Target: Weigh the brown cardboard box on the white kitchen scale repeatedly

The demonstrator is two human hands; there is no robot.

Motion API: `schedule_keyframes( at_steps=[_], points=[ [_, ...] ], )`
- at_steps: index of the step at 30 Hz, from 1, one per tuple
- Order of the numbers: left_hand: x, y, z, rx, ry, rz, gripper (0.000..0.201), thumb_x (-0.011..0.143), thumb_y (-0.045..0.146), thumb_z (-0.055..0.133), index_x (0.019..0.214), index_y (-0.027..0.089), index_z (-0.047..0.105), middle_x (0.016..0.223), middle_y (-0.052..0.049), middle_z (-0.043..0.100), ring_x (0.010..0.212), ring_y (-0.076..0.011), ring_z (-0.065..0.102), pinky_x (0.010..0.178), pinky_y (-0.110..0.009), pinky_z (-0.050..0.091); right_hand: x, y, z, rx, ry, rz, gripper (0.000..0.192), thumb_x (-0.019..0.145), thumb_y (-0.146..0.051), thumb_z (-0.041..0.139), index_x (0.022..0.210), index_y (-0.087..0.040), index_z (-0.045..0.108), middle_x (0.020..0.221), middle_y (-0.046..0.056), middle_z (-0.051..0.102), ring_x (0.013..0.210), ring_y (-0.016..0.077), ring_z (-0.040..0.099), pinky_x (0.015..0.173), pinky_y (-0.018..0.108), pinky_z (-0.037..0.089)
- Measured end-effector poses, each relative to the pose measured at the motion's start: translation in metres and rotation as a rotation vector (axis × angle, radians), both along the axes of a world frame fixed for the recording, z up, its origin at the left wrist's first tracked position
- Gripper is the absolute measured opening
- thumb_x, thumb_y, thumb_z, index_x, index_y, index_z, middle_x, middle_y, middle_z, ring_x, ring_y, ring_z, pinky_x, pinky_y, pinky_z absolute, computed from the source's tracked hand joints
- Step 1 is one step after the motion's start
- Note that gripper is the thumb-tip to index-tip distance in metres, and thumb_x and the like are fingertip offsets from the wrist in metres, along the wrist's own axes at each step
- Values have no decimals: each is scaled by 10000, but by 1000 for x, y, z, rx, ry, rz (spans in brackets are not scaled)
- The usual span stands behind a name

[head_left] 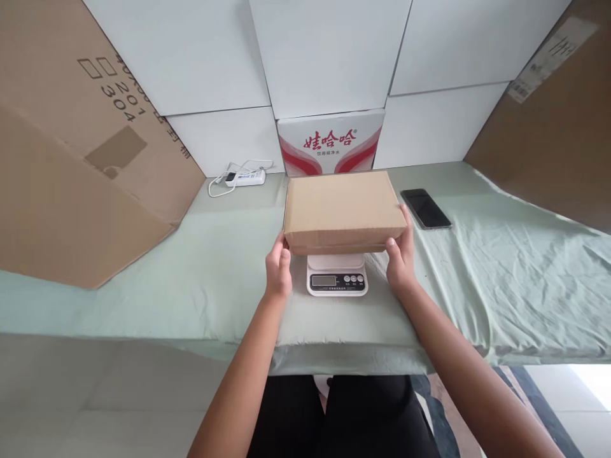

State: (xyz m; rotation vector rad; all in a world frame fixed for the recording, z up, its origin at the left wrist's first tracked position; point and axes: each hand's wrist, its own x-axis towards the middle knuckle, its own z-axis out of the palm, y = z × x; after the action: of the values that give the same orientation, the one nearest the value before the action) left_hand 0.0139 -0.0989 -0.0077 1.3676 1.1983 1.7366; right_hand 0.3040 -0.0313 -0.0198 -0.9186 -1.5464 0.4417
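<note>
A flat brown cardboard box [341, 207] rests on top of a small white digital scale [337, 277] in the middle of the table. My left hand [279, 268] grips the box's near left corner. My right hand [400, 253] grips its near right corner. The scale's display and three buttons show below the box's front edge; the weighing plate is hidden under the box.
The table wears a pale green cloth [501, 267]. A black phone [425, 208] lies right of the box. A white power strip [244, 177] sits back left. A red-and-white carton [330, 143] stands behind the box. Big cardboard sheets [71, 159] lean at both sides.
</note>
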Motion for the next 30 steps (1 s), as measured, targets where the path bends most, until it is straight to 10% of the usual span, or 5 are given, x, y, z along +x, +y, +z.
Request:
schedule_keyframes(
  at_steps=[21,30],
  points=[
    [0,-6,-3,1,-20,6,854,1052,868,551,1609,248,733,1614,-159,785,1620,-411,661,1314,-519,569,-2,-6,15,32,4,-62,775,1081,-788,523,1721,-353,567,1752,113,617,1682,459,532,1411,736,421],
    [-10,58,52,192,-65,-27,855,1012,949,533,1508,292,767,1581,-134,796,1617,-377,668,1330,-480,547,-12,63,58,247,83,-14,775,1085,-853,426,1757,-468,449,1834,1,511,1770,449,436,1465,768,340]
  ],
)
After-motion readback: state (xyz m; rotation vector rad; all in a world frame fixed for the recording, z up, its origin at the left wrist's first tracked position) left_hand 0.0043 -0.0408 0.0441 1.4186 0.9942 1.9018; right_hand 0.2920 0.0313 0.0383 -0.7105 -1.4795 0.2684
